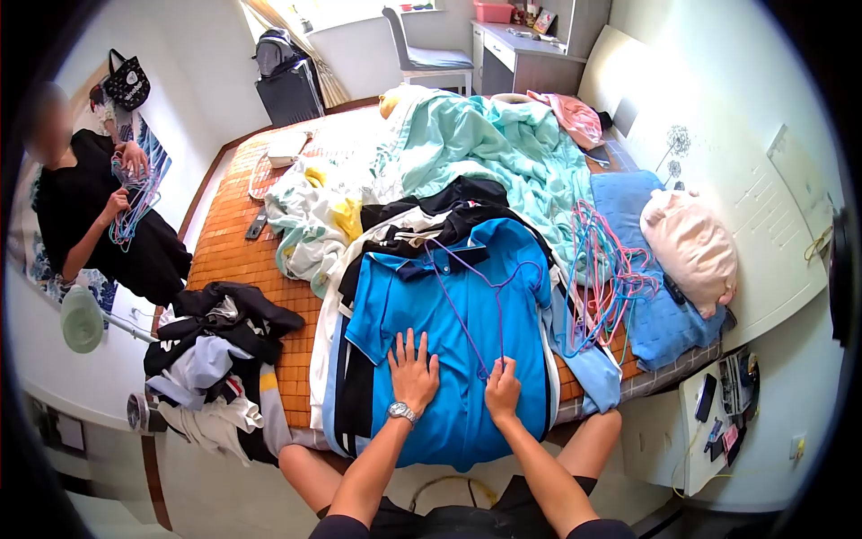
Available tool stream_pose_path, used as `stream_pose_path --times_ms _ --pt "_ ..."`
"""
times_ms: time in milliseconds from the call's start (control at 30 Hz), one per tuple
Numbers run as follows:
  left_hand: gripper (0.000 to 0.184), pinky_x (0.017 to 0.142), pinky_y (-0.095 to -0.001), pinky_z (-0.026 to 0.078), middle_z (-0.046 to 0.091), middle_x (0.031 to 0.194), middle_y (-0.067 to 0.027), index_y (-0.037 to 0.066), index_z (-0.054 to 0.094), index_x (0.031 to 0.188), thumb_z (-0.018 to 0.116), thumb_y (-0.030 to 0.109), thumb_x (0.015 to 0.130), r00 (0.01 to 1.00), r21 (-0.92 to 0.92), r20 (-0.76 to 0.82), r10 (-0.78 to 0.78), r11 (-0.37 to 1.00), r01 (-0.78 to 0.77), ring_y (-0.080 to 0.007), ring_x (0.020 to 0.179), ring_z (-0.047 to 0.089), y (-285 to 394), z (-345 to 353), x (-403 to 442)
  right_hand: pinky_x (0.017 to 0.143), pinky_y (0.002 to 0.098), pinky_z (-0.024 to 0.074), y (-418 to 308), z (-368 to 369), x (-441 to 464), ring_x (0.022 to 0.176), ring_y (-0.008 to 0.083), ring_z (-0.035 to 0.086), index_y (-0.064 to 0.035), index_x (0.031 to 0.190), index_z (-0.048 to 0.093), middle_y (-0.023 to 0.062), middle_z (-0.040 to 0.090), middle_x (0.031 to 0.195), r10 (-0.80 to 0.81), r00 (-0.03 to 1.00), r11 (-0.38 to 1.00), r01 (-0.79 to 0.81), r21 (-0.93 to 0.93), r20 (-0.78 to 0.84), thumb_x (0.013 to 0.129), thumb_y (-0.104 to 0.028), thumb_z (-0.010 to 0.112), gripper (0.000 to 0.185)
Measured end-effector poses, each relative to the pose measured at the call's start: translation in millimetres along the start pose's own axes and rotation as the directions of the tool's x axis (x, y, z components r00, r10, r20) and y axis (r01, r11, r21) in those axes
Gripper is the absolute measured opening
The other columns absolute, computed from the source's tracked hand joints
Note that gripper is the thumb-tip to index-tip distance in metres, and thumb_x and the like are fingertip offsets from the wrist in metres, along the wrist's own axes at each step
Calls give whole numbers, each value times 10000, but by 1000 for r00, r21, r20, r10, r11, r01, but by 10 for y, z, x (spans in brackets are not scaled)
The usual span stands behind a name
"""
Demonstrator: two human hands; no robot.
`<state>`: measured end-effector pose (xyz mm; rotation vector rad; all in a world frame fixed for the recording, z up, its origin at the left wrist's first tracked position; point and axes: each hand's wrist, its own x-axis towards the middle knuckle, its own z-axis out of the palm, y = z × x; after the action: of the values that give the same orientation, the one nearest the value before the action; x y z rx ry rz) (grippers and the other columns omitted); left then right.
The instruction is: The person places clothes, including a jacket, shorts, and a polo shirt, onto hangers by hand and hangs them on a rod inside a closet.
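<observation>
A bright blue polo shirt with a dark collar lies spread on top of a stack of clothes at the bed's near edge. My left hand, a watch on its wrist, rests flat on the shirt's front with the fingers spread. In my closed right hand is a thin purple hanger. The hanger lies over the shirt's front and reaches up to the collar. Under the shirt, edges of black, white and light blue garments show.
A tangle of pink and blue hangers lies right of the stack, beside a blue pillow. A clothes pile sits left. Mint bedding covers the far bed. A person holding several hangers stands at left.
</observation>
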<state>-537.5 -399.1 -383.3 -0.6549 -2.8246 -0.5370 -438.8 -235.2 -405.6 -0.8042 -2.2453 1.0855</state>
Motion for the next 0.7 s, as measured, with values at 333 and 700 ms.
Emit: stream_pose_path --times_ms 333,700 --pt "543 1174 -608 220 339 1597 -168 97 480 1481 483 347 999 999 9 -41 22 1000 -22 -390 1483 269 19 55 -16 559 571 465 -76 5 9 633 456 636 -67 1115 529 215 643 651 -34 999 998 33 -46 -37 1063 -285 424 248" --pt "549 1183 -639 165 332 1604 -178 77 472 1488 428 369 1025 1000 16 23 14 1000 -14 -426 1492 239 93 3 -260 607 565 496 -73 9 9 698 440 665 -79 1153 514 217 682 752 -3 1000 996 5 -94 20 1034 -236 464 203"
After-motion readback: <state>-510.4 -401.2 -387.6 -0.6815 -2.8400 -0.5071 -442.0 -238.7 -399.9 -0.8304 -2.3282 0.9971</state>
